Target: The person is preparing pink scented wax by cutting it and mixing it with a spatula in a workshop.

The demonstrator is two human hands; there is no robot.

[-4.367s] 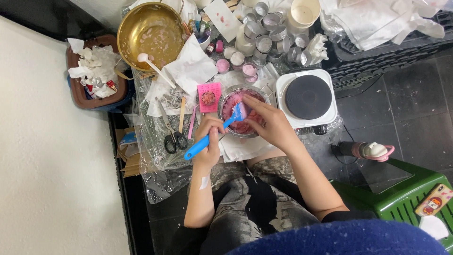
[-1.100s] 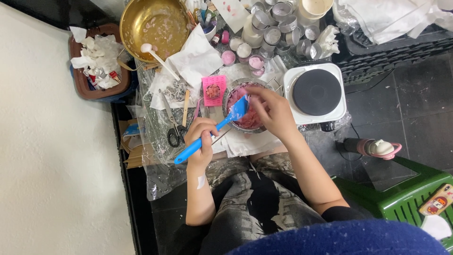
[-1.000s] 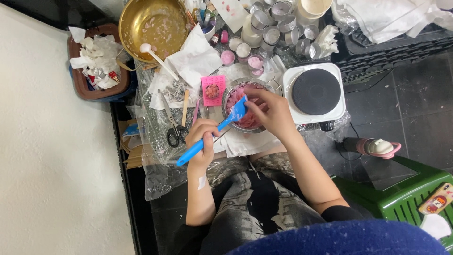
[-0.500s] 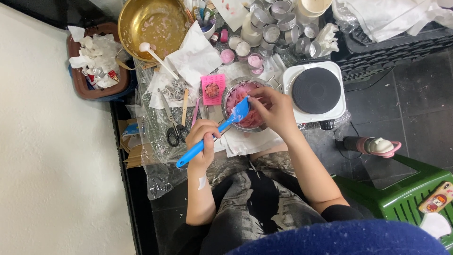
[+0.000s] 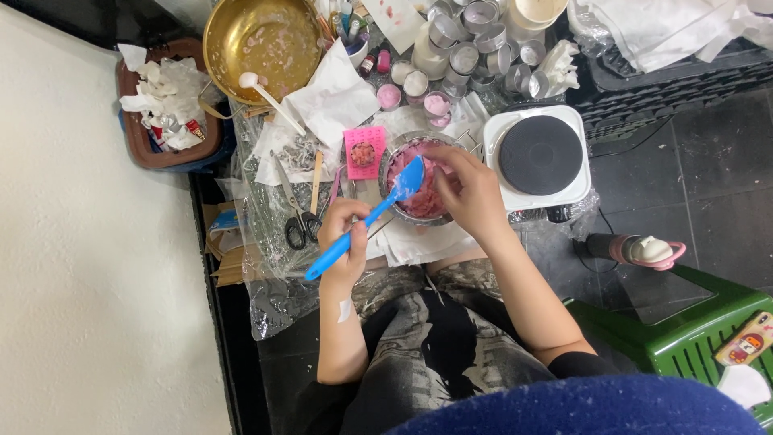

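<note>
**poster1:** Spatula check, anyone? Blue spatula (image 5: 366,217) sits in the left hand (image 5: 345,238), fingers curled tight round the handle, blade end tipped up over the near rim of the small bowl (image 5: 419,187) of pink mush. Compared with half a second back it looks almost the same, the blade maybe a touch further over the bowl's left edge.

**poster2:** Yeah, barely any change. Four seconds ago the blade was lower and more to the left of the bowl, so it has crept up and in. The right hand (image 5: 471,193) has stayed on the bowl's right side the whole time, fingers bent over the rim and down into the pink stuff. Can't tell if they're pinching any of it.

**poster1:** Bowl itself hasn't shifted: just left of the white hot plate (image 5: 541,159), right next to the pink square mould (image 5: 365,151).

**poster2:** Scissors (image 5: 296,211) lie flat on the plastic sheet just left of the left hand, not touching it. Brass pan (image 5: 262,40) with the white spoon (image 5: 270,98) is up at the far end, well apart from both hands.
</note>
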